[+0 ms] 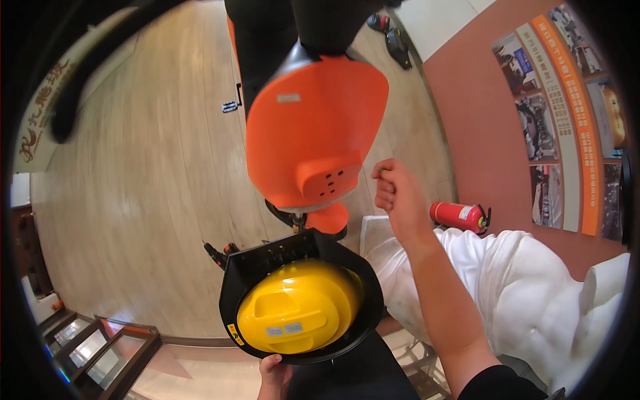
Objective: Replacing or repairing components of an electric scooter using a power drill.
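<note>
A yellow hard hat (287, 310) lies inside a deep black tray-like shell (233, 280) in front of me. With its thumb over the near rim, my left hand (275, 377) grips this shell; its other fingers are mostly hidden below. Just beyond the shell rises a large orange cover (313, 127) with several small dark slots in its lower bulge. My right hand (395, 197) is raised beside that cover's right edge, apart from it. Its fingers are curled closed, and whether something small is inside is hidden.
A red fire extinguisher (460, 215) lies near the right wall. White sheeting (493, 280) is bunched below it. Black tool-like items (217, 255) lie left of the shell. Black shoes (398, 48) sit by the far wall. A glass-and-wood frame (110, 357) stands at lower left.
</note>
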Action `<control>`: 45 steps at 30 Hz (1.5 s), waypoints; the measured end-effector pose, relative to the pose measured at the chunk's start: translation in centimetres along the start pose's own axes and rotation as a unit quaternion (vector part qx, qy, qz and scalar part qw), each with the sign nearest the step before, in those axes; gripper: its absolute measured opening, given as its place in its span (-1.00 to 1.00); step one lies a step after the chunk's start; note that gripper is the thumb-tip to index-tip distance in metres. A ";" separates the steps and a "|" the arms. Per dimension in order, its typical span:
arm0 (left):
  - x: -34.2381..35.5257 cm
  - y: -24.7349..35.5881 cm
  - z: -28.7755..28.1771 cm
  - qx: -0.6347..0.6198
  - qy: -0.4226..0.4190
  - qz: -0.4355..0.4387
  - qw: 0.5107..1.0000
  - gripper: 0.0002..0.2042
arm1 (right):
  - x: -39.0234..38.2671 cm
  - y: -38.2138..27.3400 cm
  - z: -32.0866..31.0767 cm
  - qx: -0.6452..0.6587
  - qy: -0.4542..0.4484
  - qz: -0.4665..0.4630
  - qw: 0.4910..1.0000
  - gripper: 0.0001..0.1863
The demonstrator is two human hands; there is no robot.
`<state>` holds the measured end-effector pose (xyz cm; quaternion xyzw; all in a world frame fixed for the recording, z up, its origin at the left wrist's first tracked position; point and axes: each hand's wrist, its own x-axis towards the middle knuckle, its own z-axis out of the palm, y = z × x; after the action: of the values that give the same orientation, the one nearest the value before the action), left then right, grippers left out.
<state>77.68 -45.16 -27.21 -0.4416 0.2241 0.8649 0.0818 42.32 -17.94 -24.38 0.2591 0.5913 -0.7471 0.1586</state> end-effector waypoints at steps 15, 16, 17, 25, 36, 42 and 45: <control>-1.1 4.3 -0.4 0.014 -0.047 0.061 0.997 -0.29 | 2.4 -13.7 5.6 -0.405 0.053 -0.333 0.850 -0.68; -1.1 4.4 -0.5 0.013 -0.043 0.063 0.997 -0.29 | 3.0 -13.5 5.4 -0.481 0.048 -0.326 0.813 -0.65; -1.2 4.4 -0.6 0.012 -0.039 0.065 0.997 -0.29 | 3.3 -13.2 5.4 -0.554 0.041 -0.315 0.770 -0.61; -1.5 3.9 -0.4 0.010 -0.012 0.052 0.999 -0.28 | 2.8 -12.6 6.1 -0.500 0.020 -0.402 0.767 -0.64; -1.5 3.1 -1.3 -0.006 -0.013 0.069 0.998 -0.28 | 2.5 -13.3 5.4 -0.538 -0.002 -0.328 0.777 -0.61; -1.8 3.2 -1.3 -0.032 -0.002 0.066 0.997 -0.29 | 3.1 -13.6 4.6 -0.504 -0.030 -0.373 0.778 -0.60; -2.0 3.3 -1.9 -0.038 -0.004 0.070 0.997 -0.29 | 3.0 -14.5 6.2 -0.570 -0.001 -0.286 0.770 -0.59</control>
<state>79.14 -48.88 -25.60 -0.4238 0.2207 0.8784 0.0055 30.75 -20.06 -13.43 -0.0606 0.9553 -0.2838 0.0570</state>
